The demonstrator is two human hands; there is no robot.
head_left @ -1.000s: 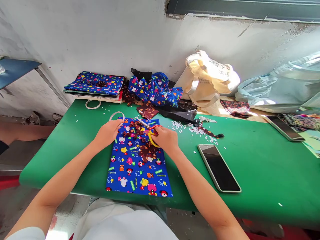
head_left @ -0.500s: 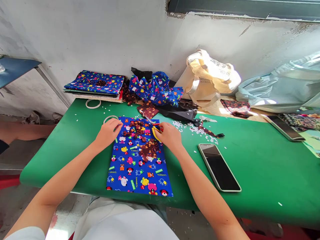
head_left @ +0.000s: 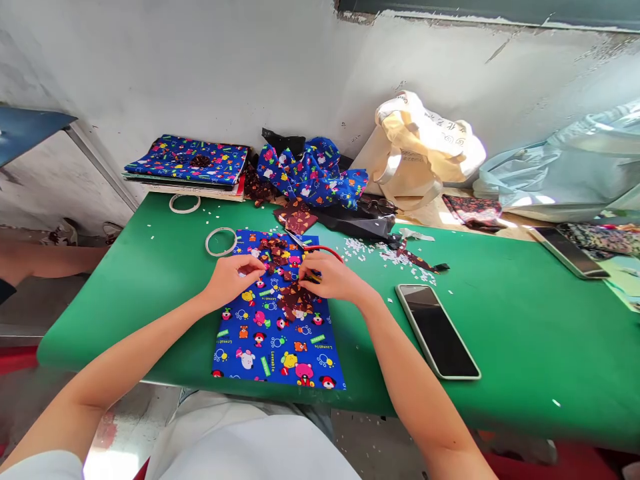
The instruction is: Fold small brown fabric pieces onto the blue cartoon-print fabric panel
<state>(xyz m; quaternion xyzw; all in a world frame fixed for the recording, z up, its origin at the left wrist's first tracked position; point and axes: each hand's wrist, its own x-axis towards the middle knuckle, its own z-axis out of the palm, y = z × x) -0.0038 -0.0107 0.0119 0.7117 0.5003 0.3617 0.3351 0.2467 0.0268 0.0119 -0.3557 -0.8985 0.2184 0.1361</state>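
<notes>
A blue cartoon-print cloth (head_left: 295,350) lies flat on the green table, with small brown patterned fabric scraps (head_left: 296,303) scattered over its upper half. My left hand (head_left: 234,279) is over the cloth's left side, thumb and fingertips pinched together; anything between them is too small to make out. My right hand (head_left: 333,277) is over the right side, fingers curled close to the scraps, and what its fingertips hold is hidden. Scissors (head_left: 327,249) with red and yellow handles lie at that hand, partly covered by it, blades pointing to the back left. A white ring of tape (head_left: 221,242) rests beyond my left hand.
One phone (head_left: 440,333) lies right of the cloth, another (head_left: 570,253) farther right. White paper bits (head_left: 385,253) and a brown strip (head_left: 420,260) are behind. Along the wall are folded cloth (head_left: 190,160), crumpled blue cloth (head_left: 313,173), a cream bag (head_left: 410,147) and a second tape ring (head_left: 185,203).
Both hands have moved inward toward the scraps. My left hand has come away from the tape ring. My right hand has shifted left, its fingers no longer through the scissors' handles as before.
</notes>
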